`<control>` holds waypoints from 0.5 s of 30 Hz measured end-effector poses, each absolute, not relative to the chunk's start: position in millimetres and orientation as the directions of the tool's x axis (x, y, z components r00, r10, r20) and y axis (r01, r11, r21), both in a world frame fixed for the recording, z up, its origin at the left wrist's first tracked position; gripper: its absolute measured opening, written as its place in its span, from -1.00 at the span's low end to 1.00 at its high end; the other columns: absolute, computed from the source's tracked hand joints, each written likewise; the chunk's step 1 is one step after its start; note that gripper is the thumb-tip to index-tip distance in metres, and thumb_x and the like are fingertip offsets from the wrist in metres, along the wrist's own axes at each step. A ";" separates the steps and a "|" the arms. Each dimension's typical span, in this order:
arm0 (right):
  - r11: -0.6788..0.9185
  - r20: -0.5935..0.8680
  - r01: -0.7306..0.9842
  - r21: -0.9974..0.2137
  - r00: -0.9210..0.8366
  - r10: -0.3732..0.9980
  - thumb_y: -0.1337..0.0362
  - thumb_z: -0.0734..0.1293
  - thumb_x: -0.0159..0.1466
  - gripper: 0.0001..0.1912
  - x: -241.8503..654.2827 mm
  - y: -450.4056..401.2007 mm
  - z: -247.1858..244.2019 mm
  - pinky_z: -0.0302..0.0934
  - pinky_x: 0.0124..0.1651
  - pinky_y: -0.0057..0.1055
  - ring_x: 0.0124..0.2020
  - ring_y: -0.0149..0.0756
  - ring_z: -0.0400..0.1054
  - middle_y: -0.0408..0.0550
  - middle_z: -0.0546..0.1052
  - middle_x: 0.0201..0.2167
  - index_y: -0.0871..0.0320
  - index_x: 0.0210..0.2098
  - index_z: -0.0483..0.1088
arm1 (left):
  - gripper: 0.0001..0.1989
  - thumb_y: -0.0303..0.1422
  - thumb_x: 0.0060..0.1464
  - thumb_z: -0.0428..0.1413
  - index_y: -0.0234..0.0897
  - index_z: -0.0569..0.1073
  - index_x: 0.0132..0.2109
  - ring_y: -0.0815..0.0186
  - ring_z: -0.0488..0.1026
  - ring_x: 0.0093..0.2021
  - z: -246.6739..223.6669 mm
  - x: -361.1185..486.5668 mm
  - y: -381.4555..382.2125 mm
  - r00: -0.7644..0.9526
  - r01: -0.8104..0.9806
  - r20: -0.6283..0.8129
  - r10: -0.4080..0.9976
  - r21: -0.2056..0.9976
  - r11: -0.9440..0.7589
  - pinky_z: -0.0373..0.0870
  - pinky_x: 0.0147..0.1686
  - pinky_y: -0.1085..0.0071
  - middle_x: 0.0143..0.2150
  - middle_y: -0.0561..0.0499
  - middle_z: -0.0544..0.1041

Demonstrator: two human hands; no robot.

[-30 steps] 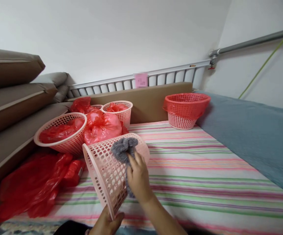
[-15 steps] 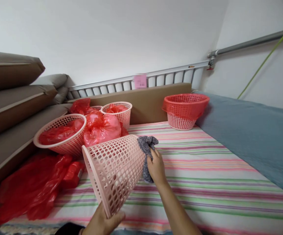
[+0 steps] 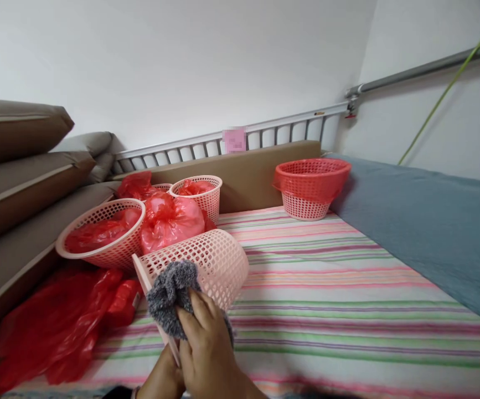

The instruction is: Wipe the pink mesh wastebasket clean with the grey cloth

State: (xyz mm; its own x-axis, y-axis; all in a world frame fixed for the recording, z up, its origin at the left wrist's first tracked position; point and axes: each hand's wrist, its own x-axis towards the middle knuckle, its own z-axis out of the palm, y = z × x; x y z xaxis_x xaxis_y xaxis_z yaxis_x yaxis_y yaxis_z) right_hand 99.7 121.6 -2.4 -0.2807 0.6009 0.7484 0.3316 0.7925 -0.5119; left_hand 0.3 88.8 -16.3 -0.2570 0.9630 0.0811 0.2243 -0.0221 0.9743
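I'm seeing baskets (image 3: 119,248) sitting on the sheet (image 3: 326,299), right of the cushions (image 3: 24,180), the radiator (image 3: 198,149) running behind.

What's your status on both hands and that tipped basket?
Right hand pressing gray cloth against basket side. Left hand gripping rim. Pink basket on its side, rim leftward. Bagged bundle close behind it.

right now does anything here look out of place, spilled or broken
The loose red plastic at the left looks untidy, crumpled across the striped cloth. The sideways basket isn't odd: the left hand grips its rim. No spill or damage shows.
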 end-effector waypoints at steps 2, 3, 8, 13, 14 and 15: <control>0.801 0.745 0.318 -0.508 -0.304 0.593 0.46 0.21 0.05 -0.50 103.4 126.6 1.6 0.18 0.09 -0.15 0.08 -0.11 0.20 -0.01 0.29 0.15 0.09 0.00 0.37 | -0.72 -0.47 -0.29 0.28 -0.18 0.53 -0.30 0.10 0.49 -0.18 -13.7 -0.1 86.8 -0.224 0.231 0.025 0.974 0.973 0.028 0.46 -0.11 0.29 -0.29 0.01 0.61; 0.802 0.748 0.322 -0.503 -0.303 0.590 0.47 0.20 0.06 -0.49 105.2 132.1 2.4 0.17 0.10 -0.14 0.10 -0.12 0.19 0.01 0.28 0.15 0.10 0.01 0.36 | -0.71 -0.45 -0.26 0.28 -0.18 0.52 -0.27 0.10 0.49 -0.16 -13.4 -0.5 85.4 -0.203 0.216 -0.009 0.979 0.975 0.053 0.44 -0.09 0.27 -0.24 0.00 0.60; 0.722 0.721 0.459 -0.517 -0.221 0.657 0.49 0.14 0.10 -0.46 117.2 183.7 -14.8 0.10 0.14 -0.05 0.14 -0.08 0.12 0.12 0.24 0.17 0.17 0.07 0.32 | -0.44 -0.23 -0.03 0.20 -0.15 0.32 0.14 0.04 0.25 0.20 -25.0 -4.5 79.6 0.011 0.101 -0.040 0.999 0.994 0.039 0.10 0.21 0.14 0.22 -0.12 0.35; 0.582 0.694 0.565 -0.584 -0.024 0.720 0.45 0.10 0.16 -0.48 144.9 247.2 -50.8 0.13 0.10 -0.03 0.11 -0.08 0.13 0.12 0.27 0.13 0.16 0.10 0.28 | -0.43 -0.09 0.06 0.08 -0.16 0.28 0.19 0.06 0.04 0.31 -38.2 -3.3 78.1 0.127 0.170 -0.012 0.992 0.985 -0.010 -0.18 0.30 0.11 0.26 -0.13 0.29; 0.554 0.681 0.572 -0.604 0.010 0.732 0.43 0.11 0.17 -0.50 149.6 255.2 -56.4 0.15 0.08 -0.03 0.08 -0.08 0.16 0.13 0.29 0.10 0.16 0.10 0.28 | -0.41 -0.07 0.06 0.07 -0.15 0.26 0.21 0.08 0.03 0.32 -39.6 -2.4 78.2 0.136 0.179 -0.011 0.991 0.984 -0.014 -0.19 0.30 0.12 0.27 -0.12 0.27; 0.531 0.667 0.574 -0.623 0.035 0.744 0.41 0.11 0.17 -0.51 153.4 261.0 -61.1 0.16 0.07 -0.04 0.06 -0.09 0.17 0.13 0.31 0.08 0.18 0.09 0.29 | -0.40 -0.05 0.07 0.05 -0.14 0.25 0.22 0.08 0.01 0.32 -40.8 -1.3 78.5 0.144 0.192 -0.015 0.989 0.981 -0.013 -0.20 0.30 0.12 0.28 -0.12 0.25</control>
